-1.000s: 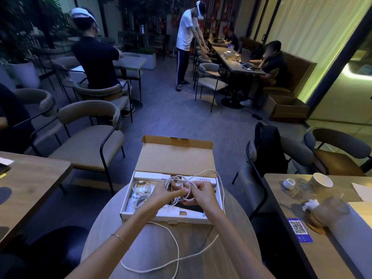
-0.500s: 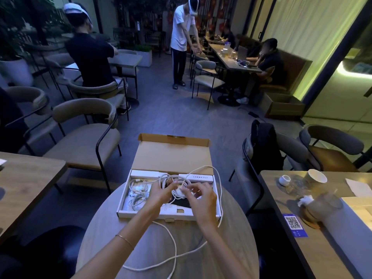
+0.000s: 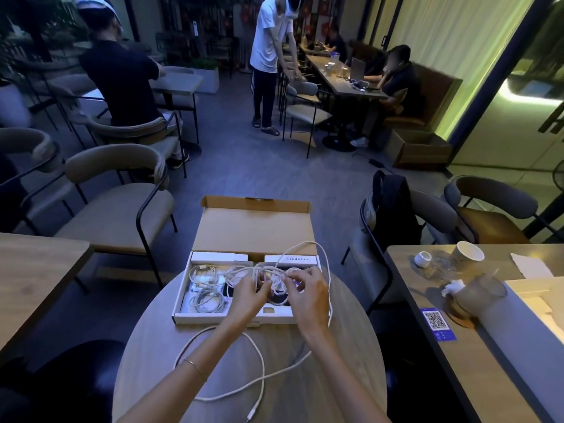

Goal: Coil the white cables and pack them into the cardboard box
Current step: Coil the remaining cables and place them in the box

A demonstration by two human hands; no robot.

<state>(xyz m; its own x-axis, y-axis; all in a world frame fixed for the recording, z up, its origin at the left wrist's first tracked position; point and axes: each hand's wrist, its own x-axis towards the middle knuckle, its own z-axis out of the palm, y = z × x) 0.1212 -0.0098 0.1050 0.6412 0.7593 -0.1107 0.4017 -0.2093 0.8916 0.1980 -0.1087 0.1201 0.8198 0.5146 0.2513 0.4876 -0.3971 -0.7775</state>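
Note:
An open cardboard box (image 3: 210, 318) sits on a round table (image 3: 345, 340), lid flipped back. Coiled white cables (image 3: 204, 288) lie in its left half. Over the box's right half both hands hold a loose white cable (image 3: 268, 274). My left hand (image 3: 248, 296) pinches its loops and my right hand (image 3: 306, 293) pinches the strand beside them. One loop arcs over the box's right edge. The long tail of that cable trails across the table toward me, with its plug near the bottom edge of the view.
A chair (image 3: 116, 206) stands left of the round table, and a chair with a black backpack (image 3: 393, 209) stands right. A wooden table at right carries cups (image 3: 467, 251) and a QR card (image 3: 436, 323). Several people sit or stand farther back.
Both hands have kept working the cable over the box. The loop over the right edge has grown taller and the bundle between my fingers has spread wider.

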